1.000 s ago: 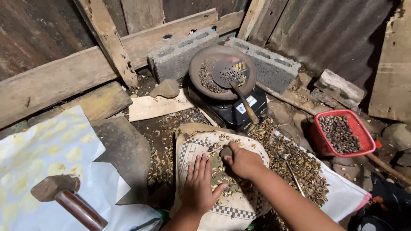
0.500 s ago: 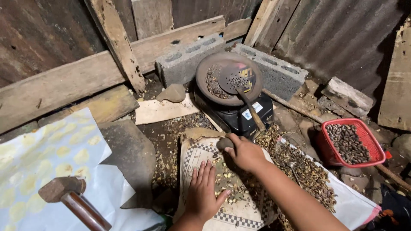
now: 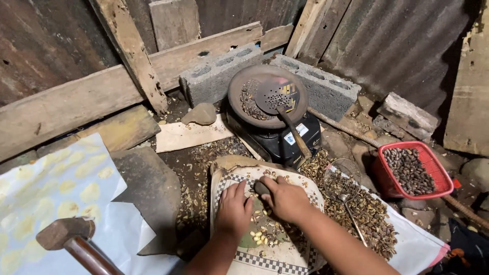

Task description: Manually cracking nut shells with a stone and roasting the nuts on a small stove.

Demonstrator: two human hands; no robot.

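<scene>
While our right hand (image 3: 288, 199) is gripping a dark stone (image 3: 261, 188) and our left hand (image 3: 233, 209) is pressing open-fingered on the mat (image 3: 285, 257), few shelled kernels (image 3: 260, 237) are lying at six o'clock; unshelled nuts (image 3: 374, 216) are heaping at three.

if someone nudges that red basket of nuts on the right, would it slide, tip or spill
The red basket looks like thin plastic mesh, so it would probably flex. Heaped with dark nuts, it is likely heavy for its size. It sits tilted on uneven rubble and stones, so a push might tip it and spill nuts rather than slide it.
</scene>
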